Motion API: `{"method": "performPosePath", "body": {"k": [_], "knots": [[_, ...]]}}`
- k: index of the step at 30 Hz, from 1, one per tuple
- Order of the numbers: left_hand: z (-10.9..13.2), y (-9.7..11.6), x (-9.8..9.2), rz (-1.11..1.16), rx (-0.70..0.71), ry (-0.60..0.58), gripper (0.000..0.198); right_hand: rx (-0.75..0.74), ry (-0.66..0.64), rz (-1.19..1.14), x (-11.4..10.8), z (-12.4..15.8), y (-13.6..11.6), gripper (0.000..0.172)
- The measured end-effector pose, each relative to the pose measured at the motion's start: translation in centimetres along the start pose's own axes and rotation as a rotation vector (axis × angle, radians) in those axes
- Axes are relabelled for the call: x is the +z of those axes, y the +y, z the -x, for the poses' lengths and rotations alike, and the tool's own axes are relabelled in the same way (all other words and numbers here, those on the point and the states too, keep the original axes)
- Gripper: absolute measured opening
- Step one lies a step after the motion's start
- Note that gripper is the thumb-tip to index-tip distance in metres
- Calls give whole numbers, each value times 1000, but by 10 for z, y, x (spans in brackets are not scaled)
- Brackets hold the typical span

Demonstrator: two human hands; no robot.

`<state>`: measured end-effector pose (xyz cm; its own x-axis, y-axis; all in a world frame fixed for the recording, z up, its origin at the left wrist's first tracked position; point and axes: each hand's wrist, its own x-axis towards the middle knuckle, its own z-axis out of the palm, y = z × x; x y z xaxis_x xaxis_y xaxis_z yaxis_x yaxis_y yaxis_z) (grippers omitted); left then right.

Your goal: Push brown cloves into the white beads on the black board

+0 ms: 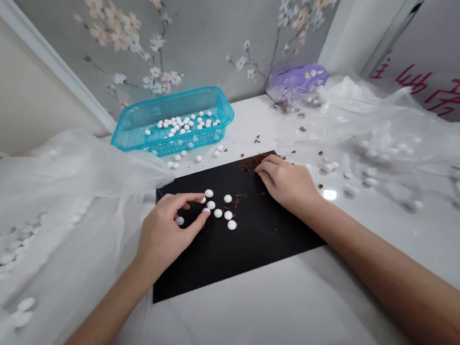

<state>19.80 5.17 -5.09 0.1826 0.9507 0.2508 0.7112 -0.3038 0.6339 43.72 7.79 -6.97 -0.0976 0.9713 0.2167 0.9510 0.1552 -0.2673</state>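
A black mat [245, 244] lies on the white table. Several small white round pieces [220, 208] sit on its upper left part. My left hand [167, 226] rests at the mat's left edge, thumb and forefinger curled around a few of the white pieces, one near its fingertip. My right hand [287, 181] lies knuckles-up at the mat's far corner, fingers together against a small pile of reddish-brown bits [251, 164]. What its fingers hold, if anything, is hidden.
A turquoise plastic basket [132, 129] with several white pieces stands at the back left. Clear plastic bags with more white pieces lie at the left [5, 254] and right [390, 144]. A purple bag [298, 79] sits by the wall. Loose pieces and brown bits dot the table.
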Motion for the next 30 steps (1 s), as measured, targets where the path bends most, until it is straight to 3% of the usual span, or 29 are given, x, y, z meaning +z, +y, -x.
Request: {"method": "performPosePath", "body": {"k": [6, 12, 17, 21, 25, 28, 30], "knots": [[-35, 0, -5, -114, -30, 45, 22, -16, 136, -79, 4, 2, -2, 19], [-87, -7, 20, -391, 39, 29, 25, -82, 290, -174, 9, 6, -2, 19], [-101, -11, 27, -438, 49, 29, 23, -136, 362, -201, 8, 8, -4, 21], [-76, 5, 12, -426, 127, 72, 24, -181, 371, -296, 5, 11, -7, 19], [-18, 21, 0, -283, 333, 0, 16, -262, 323, -477, 0, 16, -18, 15], [19, 18, 0, -258, 325, -96, 10, -312, 255, -585, -1, 22, -31, 10], [31, 11, 3, -251, 284, -128, 9, -345, 193, -628, 0, 28, -38, 10]]}}
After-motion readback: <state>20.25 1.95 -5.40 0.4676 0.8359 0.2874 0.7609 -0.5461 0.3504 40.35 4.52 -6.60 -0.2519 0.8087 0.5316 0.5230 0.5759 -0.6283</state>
